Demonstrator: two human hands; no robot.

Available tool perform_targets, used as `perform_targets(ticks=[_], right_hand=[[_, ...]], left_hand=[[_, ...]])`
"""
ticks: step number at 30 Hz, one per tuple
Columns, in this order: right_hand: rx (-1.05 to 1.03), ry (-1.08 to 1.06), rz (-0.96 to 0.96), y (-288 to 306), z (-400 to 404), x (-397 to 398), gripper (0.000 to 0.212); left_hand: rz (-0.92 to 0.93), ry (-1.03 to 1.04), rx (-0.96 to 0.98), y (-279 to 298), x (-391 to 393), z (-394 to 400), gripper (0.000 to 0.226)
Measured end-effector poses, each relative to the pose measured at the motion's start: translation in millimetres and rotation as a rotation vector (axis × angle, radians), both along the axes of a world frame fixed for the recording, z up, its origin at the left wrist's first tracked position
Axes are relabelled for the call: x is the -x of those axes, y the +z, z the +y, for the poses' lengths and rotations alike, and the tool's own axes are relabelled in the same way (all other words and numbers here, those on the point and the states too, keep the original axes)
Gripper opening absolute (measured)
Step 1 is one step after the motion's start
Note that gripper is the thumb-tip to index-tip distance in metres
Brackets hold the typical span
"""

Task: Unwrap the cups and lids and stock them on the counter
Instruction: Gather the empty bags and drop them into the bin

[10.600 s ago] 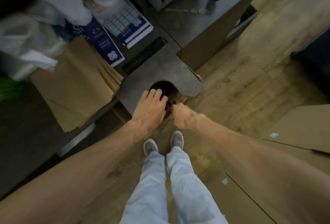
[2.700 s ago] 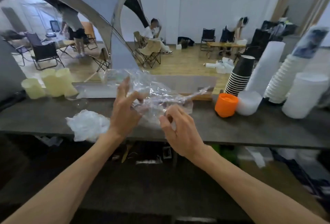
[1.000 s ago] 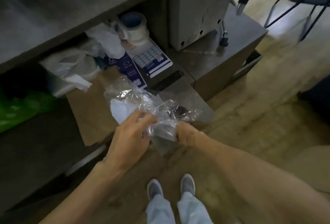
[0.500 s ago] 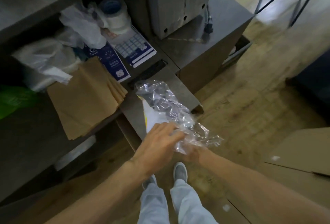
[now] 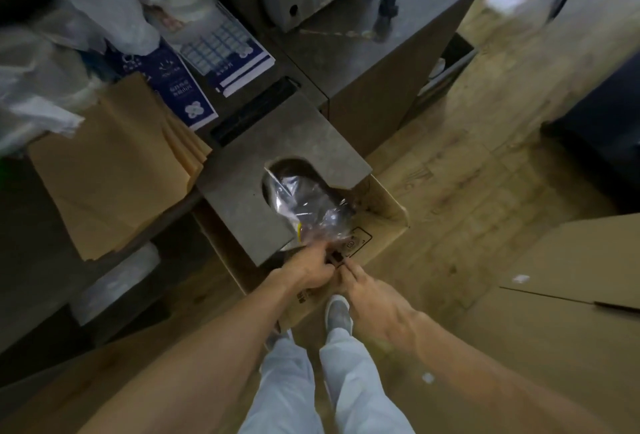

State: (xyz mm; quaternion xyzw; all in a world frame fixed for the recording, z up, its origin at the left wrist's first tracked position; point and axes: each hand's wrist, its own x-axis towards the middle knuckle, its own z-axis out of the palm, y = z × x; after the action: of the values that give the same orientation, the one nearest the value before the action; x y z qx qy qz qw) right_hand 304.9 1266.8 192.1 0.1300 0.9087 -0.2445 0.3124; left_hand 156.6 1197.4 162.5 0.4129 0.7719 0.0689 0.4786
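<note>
The clear wrapper (image 5: pixel 306 206) is pinched at its six-o'clock end by the left hand (image 5: pixel 309 269). The right hand (image 5: pixel 367 290), at four o'clock, holds nothing visible, fingers extended. Light, limp, slippery film is best gathered in a bunch.

Both forearms reach forward and down, bare, converging in front of the legs. Left hand (image 5: pixel 308 269) back-up, knuckles toward the camera, fingers (image 5: pixel 320 249) curled down and bunched at their tips on clear film. Right hand (image 5: pixel 369 291) just beside it, nearly touching, fingers (image 5: pixel 349 269) extended toward the left hand's tips; whether they pinch anything can't be made out. Wrists roughly straight.
</note>
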Motion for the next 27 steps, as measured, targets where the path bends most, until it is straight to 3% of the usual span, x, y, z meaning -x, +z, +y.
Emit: perform_targets(ticks=[4,7,10,13,16,19,21,24,27], right_hand=[[0.012,-0.046,-0.032,11,-8,-3,0.066],[0.006,-0.138,0.003,22,-7,0,0.069],[0.025,-0.176,-0.006,30,-7,7,0.070],[0.015,-0.198,0.038,11,-5,19,0.070],[0.053,-0.154,0.044,-8,3,43,0.063],[0.083,-0.095,0.154,-13,15,74,0.054],[0.157,-0.188,0.125,5,18,100,0.050],[0.141,-0.127,0.161,24,19,129,0.058],[0.142,-0.166,0.176,25,19,144,0.052]], left_hand=[[0.254,-0.052,0.181,-18,6,-10,0.054],[0.289,-0.148,0.079,-5,5,-10,0.054],[0.327,-0.029,-0.028,4,-1,-8,0.058],[0.397,-0.094,-0.103,20,-2,-6,0.066],[0.478,-0.206,-0.248,49,-3,-7,0.057],[0.557,-0.181,-0.315,75,12,-18,0.050],[0.615,-0.165,-0.306,93,32,-29,0.047],[0.689,-0.132,-0.227,112,60,-54,0.052],[0.722,-0.081,-0.137,122,75,-81,0.057]])
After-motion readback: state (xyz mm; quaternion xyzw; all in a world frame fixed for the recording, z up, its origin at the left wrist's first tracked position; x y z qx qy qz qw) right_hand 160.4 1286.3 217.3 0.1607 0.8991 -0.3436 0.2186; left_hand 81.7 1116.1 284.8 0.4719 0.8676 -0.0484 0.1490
